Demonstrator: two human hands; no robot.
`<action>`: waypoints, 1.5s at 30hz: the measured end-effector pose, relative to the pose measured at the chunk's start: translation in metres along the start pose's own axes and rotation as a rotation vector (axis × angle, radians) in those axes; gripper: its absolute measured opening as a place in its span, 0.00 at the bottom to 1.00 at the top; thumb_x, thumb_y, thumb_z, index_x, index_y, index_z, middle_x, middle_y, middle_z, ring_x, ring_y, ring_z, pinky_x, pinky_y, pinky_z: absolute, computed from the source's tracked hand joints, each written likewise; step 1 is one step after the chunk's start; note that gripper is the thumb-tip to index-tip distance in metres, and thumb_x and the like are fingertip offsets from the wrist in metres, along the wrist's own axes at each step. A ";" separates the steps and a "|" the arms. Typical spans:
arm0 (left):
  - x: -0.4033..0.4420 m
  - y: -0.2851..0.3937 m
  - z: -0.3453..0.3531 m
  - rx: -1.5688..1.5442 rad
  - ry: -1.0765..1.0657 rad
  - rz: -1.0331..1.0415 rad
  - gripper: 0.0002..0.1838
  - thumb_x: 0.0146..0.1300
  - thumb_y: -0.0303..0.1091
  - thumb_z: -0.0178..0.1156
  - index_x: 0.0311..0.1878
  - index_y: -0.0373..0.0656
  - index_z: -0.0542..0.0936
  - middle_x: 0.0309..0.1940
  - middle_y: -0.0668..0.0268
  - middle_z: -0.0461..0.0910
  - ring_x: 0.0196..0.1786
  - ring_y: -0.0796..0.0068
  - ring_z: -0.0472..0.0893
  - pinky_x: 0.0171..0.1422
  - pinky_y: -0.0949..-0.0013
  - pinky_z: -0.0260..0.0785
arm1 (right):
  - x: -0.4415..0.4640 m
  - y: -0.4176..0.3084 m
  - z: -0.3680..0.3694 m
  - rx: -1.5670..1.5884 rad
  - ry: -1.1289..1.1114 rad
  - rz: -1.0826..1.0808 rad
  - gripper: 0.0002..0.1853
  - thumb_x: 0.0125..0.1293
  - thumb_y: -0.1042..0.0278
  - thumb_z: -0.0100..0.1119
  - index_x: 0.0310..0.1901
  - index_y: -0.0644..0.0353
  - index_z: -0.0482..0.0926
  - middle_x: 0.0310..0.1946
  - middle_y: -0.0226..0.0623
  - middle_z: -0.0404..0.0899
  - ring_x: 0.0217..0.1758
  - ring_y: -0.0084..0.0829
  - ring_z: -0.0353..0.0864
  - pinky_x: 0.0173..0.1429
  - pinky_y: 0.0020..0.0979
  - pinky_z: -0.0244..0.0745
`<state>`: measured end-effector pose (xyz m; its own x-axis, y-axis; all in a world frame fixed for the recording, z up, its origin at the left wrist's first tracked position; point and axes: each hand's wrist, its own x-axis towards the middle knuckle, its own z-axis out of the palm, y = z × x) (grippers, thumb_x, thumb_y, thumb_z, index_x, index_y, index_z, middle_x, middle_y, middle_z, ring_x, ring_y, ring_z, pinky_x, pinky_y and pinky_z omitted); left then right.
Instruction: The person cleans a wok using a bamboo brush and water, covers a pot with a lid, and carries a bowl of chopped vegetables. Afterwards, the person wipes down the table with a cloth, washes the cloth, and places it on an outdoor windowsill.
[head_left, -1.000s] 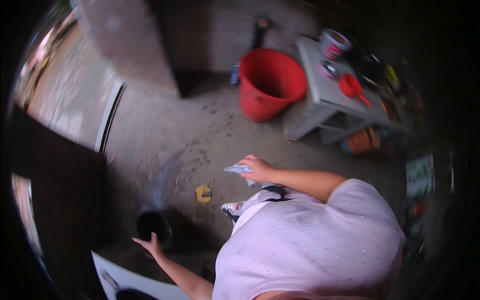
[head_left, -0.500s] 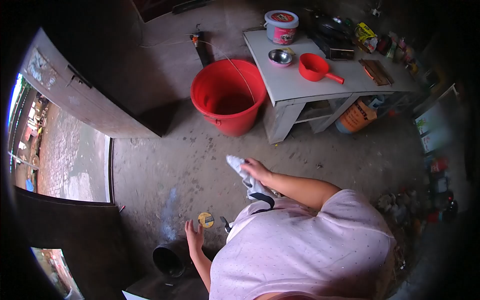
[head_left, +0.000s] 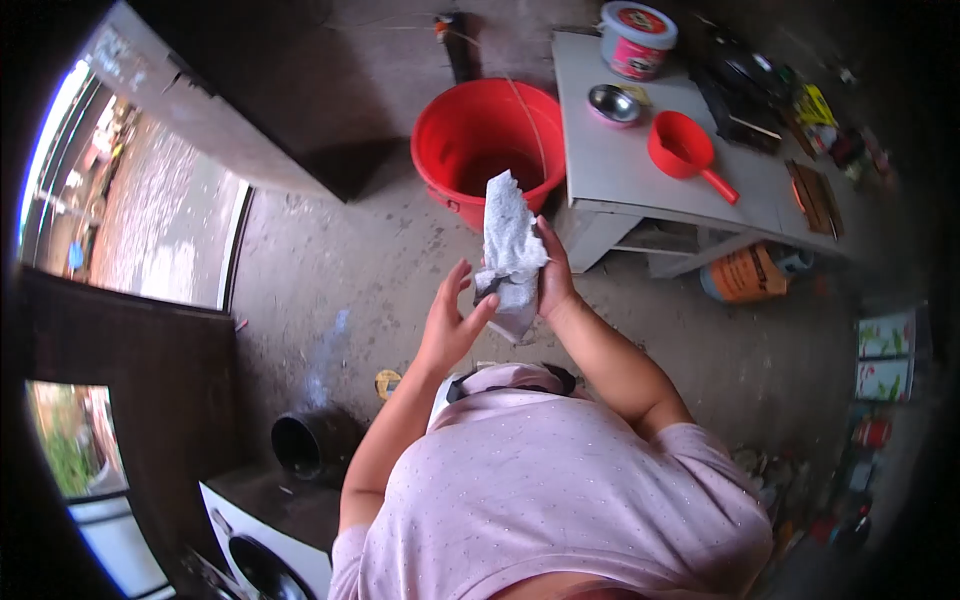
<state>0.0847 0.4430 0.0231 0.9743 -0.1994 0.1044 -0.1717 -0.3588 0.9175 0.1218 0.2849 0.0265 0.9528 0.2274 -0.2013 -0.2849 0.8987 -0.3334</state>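
Observation:
A crumpled grey-white cloth is held up in front of my body, its upper end overlapping the view of the red bucket. My right hand grips its right side, with part of the fingers hidden behind it. On the lower left, my left hand pinches the cloth's edge between thumb and fingers. A darker fold shows near that thumb. A thin cord or handle crosses the bucket's mouth.
A grey table at the right bears a red dipper, a metal bowl and a lidded tub. An orange bag is under it. At lower left are a black cylinder and a white front-loading machine.
My right hand has raised the cloth to the front of my body. The left hand has come up from low on the left to meet it. The camera view has shifted.

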 end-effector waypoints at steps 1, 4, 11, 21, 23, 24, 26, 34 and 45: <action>0.004 0.002 -0.002 -0.001 0.033 -0.015 0.29 0.54 0.36 0.61 0.58 0.37 0.64 0.48 0.52 0.72 0.48 0.63 0.75 0.48 0.68 0.67 | -0.002 0.000 0.000 -0.022 -0.159 0.061 0.24 0.61 0.45 0.46 0.51 0.54 0.70 0.44 0.33 0.75 0.46 0.30 0.75 0.53 0.36 0.68; 0.004 0.001 -0.014 -0.127 -0.038 -0.101 0.22 0.55 0.35 0.59 0.52 0.36 0.69 0.37 0.57 0.77 0.40 0.66 0.78 0.42 0.69 0.68 | 0.002 0.018 0.001 -0.089 -0.064 0.056 0.23 0.62 0.48 0.45 0.51 0.56 0.70 0.44 0.34 0.75 0.46 0.30 0.75 0.54 0.34 0.68; 0.009 -0.081 -0.157 -0.364 0.347 -0.210 0.08 0.60 0.28 0.48 0.36 0.33 0.74 0.26 0.71 0.75 0.31 0.85 0.69 0.35 0.78 0.63 | 0.108 0.119 -0.008 -1.034 0.099 -0.239 0.17 0.55 0.74 0.48 0.49 0.60 0.69 0.44 0.31 0.72 0.45 0.24 0.70 0.50 0.26 0.65; -0.024 -0.180 -0.439 -0.302 0.423 -0.360 0.08 0.57 0.29 0.52 0.28 0.33 0.72 0.17 0.72 0.68 0.23 0.85 0.65 0.27 0.75 0.60 | 0.223 0.385 0.175 -1.917 -0.812 -0.599 0.17 0.46 0.78 0.57 0.41 0.55 0.77 0.47 0.42 0.72 0.56 0.38 0.67 0.58 0.31 0.63; -0.038 -0.200 -0.482 -0.222 0.461 -0.358 0.07 0.55 0.29 0.54 0.28 0.34 0.71 0.17 0.69 0.68 0.23 0.84 0.65 0.27 0.74 0.61 | 0.249 0.424 0.196 -1.796 -0.772 -0.181 0.14 0.48 0.79 0.55 0.39 0.59 0.77 0.41 0.35 0.74 0.49 0.31 0.70 0.53 0.27 0.65; -0.044 -0.215 -0.509 -0.145 0.459 -0.351 0.07 0.53 0.30 0.56 0.28 0.35 0.71 0.16 0.67 0.69 0.23 0.82 0.65 0.27 0.74 0.61 | 0.267 0.446 0.211 -1.667 -0.672 0.216 0.11 0.50 0.81 0.54 0.38 0.63 0.77 0.35 0.29 0.77 0.43 0.25 0.74 0.49 0.23 0.67; -0.048 -0.260 -0.543 -0.103 0.411 -0.307 0.10 0.49 0.31 0.59 0.31 0.38 0.70 0.24 0.56 0.74 0.26 0.68 0.72 0.32 0.67 0.65 | 0.305 0.470 0.236 -1.543 -0.819 0.284 0.10 0.53 0.82 0.50 0.37 0.64 0.76 0.29 0.24 0.77 0.35 0.18 0.73 0.42 0.20 0.68; -0.013 -0.334 -0.648 0.180 0.765 -0.588 0.13 0.49 0.26 0.52 0.41 0.43 0.74 0.33 0.51 0.77 0.40 0.51 0.75 0.41 0.59 0.67 | 0.455 0.569 0.274 -1.677 -0.950 -0.505 0.12 0.51 0.77 0.50 0.38 0.62 0.78 0.34 0.35 0.79 0.38 0.34 0.77 0.47 0.29 0.69; 0.064 -0.384 -0.807 -0.345 1.240 -0.687 0.19 0.57 0.23 0.38 0.48 0.38 0.74 0.44 0.66 0.75 0.48 0.75 0.72 0.55 0.74 0.61 | 0.650 0.728 0.359 -1.558 -1.341 0.275 0.11 0.49 0.77 0.48 0.37 0.65 0.75 0.31 0.41 0.76 0.36 0.33 0.75 0.43 0.27 0.68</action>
<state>0.3303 1.3040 -0.0127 0.3764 0.8797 -0.2905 0.2387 0.2109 0.9479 0.5715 1.2219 -0.0166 0.1437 0.9890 0.0362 0.4534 -0.0333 -0.8907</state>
